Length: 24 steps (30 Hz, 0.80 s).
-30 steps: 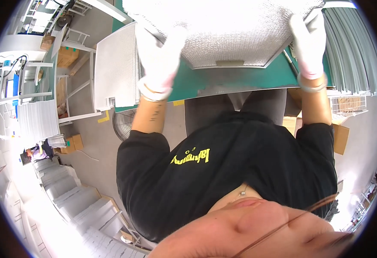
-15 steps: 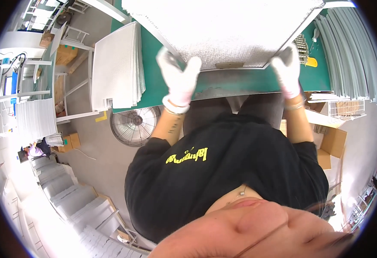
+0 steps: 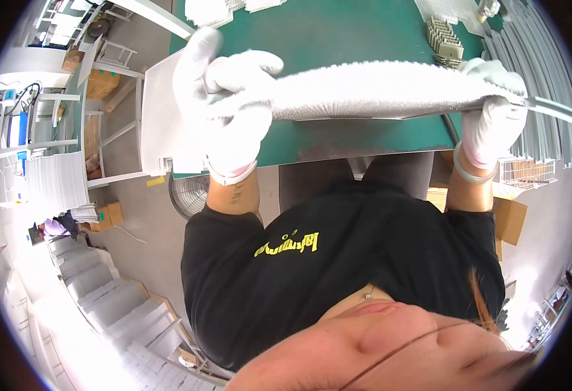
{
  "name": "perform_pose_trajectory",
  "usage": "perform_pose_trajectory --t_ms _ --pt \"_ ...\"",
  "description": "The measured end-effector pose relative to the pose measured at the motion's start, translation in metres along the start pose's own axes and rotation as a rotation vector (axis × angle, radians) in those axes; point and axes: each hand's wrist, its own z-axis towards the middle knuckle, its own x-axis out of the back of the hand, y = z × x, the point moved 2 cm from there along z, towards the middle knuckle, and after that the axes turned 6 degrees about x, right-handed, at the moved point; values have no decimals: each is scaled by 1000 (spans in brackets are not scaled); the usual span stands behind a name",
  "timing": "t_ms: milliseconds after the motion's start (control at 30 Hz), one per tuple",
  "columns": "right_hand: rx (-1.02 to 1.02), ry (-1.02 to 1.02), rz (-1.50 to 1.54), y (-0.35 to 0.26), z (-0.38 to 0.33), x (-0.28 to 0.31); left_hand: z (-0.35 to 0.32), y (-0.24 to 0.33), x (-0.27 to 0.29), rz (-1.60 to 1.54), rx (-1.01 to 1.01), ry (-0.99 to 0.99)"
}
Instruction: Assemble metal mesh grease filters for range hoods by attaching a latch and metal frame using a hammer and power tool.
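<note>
A large white mesh panel in a thin metal frame [image 3: 377,91] is held edge-on above the green table [image 3: 338,32]. My left hand [image 3: 230,111], in a white glove, grips the panel's left end with fingers wrapped over its top. At the panel's right end, my right hand [image 3: 491,111], also gloved, clasps the frame near the corner. Both forearms rise from my black shirt below.
A stack of white panels [image 3: 159,124] lies at the table's left edge. Grey metal strips [image 3: 534,58] lie along the right side, and a small ribbed metal part [image 3: 444,39] sits on the table. A floor fan [image 3: 188,194] and cardboard boxes [image 3: 511,218] stand below.
The panel has tipped from nearly flat, facing the camera, to edge-on and lower. Both hands have shifted along with it, keeping their grip on its two ends.
</note>
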Motion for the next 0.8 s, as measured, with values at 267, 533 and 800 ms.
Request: perform_pose_trajectory --t_ms 267,533,800 --pt "276 -300 232 -36 -11 -12 -23 -5 29 -562 -261 -686" --pt "381 -771 484 -69 -55 -1 -97 -74 46 374 324 -1133" --pt "307 -744 446 -67 -71 2 -98 -106 57 582 333 -1168"
